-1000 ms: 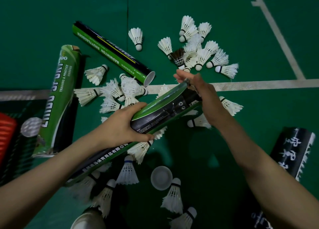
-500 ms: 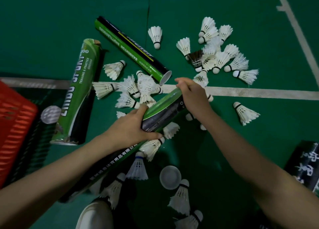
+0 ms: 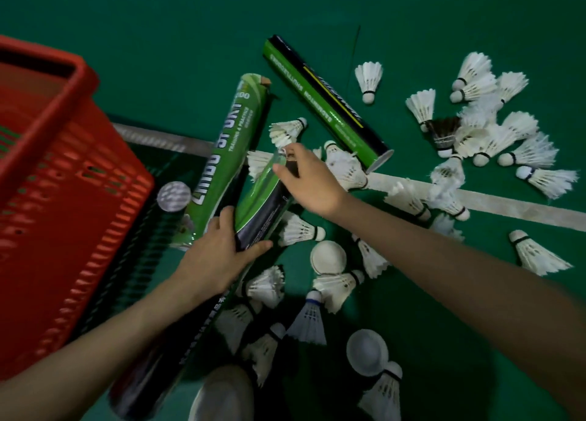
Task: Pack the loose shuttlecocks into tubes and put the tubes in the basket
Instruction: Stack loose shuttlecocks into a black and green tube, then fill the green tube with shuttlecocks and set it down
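- One black-and-green tube slants above the floor, its lower end towards the person and its upper end near the middle of the view.
- Left hand grips it at mid-length, fingers wrapped over the top and thumb along the near side.
- Right hand pinches the tube's upper rim between thumb and fingertips; what sits at the mouth is too blurred to tell.
- Just beside it on the left, a green tube lies on the floor.
- Farther off lies a green-and-black tube.
- Loose shuttlecocks are scattered below and to the right, among round white caps.
- At the left stands the red basket.
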Tool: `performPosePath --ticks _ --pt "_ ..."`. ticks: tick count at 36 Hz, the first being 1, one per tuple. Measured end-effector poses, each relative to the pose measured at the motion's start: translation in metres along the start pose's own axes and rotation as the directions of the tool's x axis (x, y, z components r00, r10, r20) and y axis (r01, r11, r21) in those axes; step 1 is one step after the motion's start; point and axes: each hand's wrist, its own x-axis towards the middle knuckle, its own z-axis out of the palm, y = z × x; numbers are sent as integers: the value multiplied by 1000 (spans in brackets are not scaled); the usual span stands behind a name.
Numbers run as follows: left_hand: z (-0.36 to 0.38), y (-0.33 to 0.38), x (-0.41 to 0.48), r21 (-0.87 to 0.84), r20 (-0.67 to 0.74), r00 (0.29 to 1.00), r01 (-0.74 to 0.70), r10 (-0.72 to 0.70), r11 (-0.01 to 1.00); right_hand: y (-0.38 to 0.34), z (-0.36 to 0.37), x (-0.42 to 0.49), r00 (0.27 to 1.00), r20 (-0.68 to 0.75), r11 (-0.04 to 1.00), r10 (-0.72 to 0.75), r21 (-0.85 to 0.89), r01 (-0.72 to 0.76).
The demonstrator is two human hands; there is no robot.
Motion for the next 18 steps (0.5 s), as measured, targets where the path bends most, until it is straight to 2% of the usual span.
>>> performPosePath --ticks 6,10,12,14,18 --pt "7 -22 3 99 17 997 79 -81 992 -7 25 13 998 69 998 -9 -58 13" --pt "7 -22 3 388 -73 989 -88 126 918 4 34 19 992 126 982 15 -188 9" --pt "7 -17 6 488 -22 986 -132 163 863 11 36 18 985 174 964 3 -264 44" --pt "10 -14 13 525 21 984 -164 179 835 17 38 16 977 210 936 -31 -338 102" --pt "15 -2 28 550 -20 969 -196 248 812 25 32 14 971 218 907 -98 -381 177"
